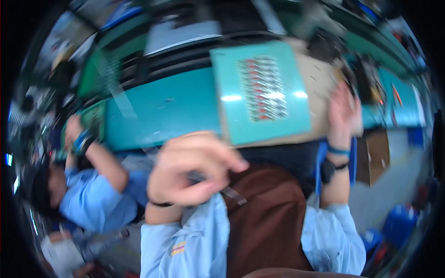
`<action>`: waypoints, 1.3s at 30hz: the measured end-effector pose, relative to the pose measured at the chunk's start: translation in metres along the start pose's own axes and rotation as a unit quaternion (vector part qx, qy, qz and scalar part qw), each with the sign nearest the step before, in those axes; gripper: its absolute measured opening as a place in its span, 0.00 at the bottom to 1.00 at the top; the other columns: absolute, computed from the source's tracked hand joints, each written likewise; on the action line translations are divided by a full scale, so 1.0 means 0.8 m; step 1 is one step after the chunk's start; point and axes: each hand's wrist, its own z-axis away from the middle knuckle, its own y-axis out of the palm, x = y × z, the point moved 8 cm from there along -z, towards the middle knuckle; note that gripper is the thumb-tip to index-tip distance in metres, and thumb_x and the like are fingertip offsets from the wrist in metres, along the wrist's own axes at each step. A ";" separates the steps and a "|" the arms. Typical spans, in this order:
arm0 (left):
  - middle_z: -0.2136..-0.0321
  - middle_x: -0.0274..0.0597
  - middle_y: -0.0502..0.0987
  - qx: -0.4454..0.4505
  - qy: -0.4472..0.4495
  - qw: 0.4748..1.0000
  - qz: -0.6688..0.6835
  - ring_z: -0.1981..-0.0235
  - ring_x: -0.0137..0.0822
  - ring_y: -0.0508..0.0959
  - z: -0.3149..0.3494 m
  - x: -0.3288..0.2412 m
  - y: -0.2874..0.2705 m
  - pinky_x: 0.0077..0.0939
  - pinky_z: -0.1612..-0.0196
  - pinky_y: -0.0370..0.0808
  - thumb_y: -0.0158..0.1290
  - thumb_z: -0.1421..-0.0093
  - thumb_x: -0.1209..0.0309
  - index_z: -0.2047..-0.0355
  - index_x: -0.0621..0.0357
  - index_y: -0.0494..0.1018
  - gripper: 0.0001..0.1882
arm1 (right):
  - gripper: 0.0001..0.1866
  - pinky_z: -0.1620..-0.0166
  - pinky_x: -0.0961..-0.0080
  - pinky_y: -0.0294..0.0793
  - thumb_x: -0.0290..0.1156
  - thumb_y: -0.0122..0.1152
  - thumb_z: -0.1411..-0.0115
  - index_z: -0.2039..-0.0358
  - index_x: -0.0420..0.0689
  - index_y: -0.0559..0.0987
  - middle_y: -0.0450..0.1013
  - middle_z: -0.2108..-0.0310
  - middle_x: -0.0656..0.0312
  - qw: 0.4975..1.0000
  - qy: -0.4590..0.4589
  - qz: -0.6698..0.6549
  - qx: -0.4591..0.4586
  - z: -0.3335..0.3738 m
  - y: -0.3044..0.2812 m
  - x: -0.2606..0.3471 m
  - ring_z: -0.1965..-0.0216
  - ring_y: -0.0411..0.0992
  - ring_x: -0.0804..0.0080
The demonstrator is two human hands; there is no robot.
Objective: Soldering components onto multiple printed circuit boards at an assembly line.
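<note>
My left hand (192,169) is raised in front of my brown apron, left of the green board and nearer to me. Its fingers are curled round a dark, slim thing (197,176), too blurred to name. A narrow grey strip (235,195) shows just beyond the thumb; I cannot tell if the two are one piece. To the right, my right hand (343,111) reaches over the cardboard's right edge with fingers stretched out, blurred at the tips. Between the hands lies a light green board (227,116) bearing rows of small silvery parts (264,88) with red bits.
The board rests on a brown cardboard sheet (320,83) on the teal bench mat (162,106). A black bundle (327,45) and blurred tools (371,83) are at the far right. A co-worker in a blue shirt (99,199) works at left. A cardboard box (378,155) stands below right.
</note>
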 end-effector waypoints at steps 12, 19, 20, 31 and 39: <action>0.67 0.39 0.81 -0.095 -0.048 0.974 -0.199 0.60 0.44 0.82 -0.043 0.082 0.049 0.33 0.57 0.78 0.61 0.45 0.74 0.70 0.55 0.80 0.02 | 0.13 0.61 0.76 0.70 0.34 0.52 0.26 0.59 0.34 0.77 0.76 0.66 0.59 0.722 0.102 0.606 0.318 0.136 0.220 -0.176 0.65 0.73 0.73; 0.66 0.36 0.82 -0.155 -0.050 0.984 0.066 0.67 0.30 0.82 -0.062 0.085 0.055 0.27 0.65 0.78 0.57 0.35 0.69 0.57 0.59 0.78 0.09 | 0.05 0.69 0.72 0.69 0.23 0.58 0.33 0.66 0.36 0.79 0.72 0.79 0.61 0.634 0.046 0.694 0.338 0.145 0.229 -0.184 0.74 0.71 0.71; 0.66 0.36 0.82 -0.156 -0.053 0.984 0.061 0.67 0.30 0.82 -0.062 0.084 0.051 0.27 0.65 0.78 0.57 0.35 0.69 0.57 0.59 0.78 0.09 | 0.05 0.69 0.72 0.69 0.23 0.58 0.33 0.66 0.36 0.79 0.72 0.79 0.61 0.637 0.046 0.690 0.341 0.145 0.229 -0.184 0.74 0.71 0.71; 0.67 0.40 0.82 -0.254 -0.327 0.910 -0.013 0.81 0.27 0.78 0.024 0.160 -0.045 0.23 0.74 0.76 0.47 0.26 0.63 0.45 0.63 0.72 0.17 | 0.09 0.66 0.78 0.69 0.21 0.58 0.33 0.54 0.34 0.79 0.73 0.70 0.61 0.621 -0.137 0.754 0.163 0.089 0.169 -0.101 0.71 0.70 0.75; 0.70 0.50 0.81 -0.233 -0.309 0.887 -0.253 0.68 0.46 0.82 0.021 0.204 -0.041 0.40 0.63 0.77 0.58 0.35 0.63 0.51 0.67 0.73 0.19 | 0.19 0.67 0.78 0.68 0.21 0.55 0.32 0.41 0.33 0.75 0.69 0.70 0.65 0.580 -0.002 0.807 0.109 0.048 0.111 -0.120 0.71 0.66 0.78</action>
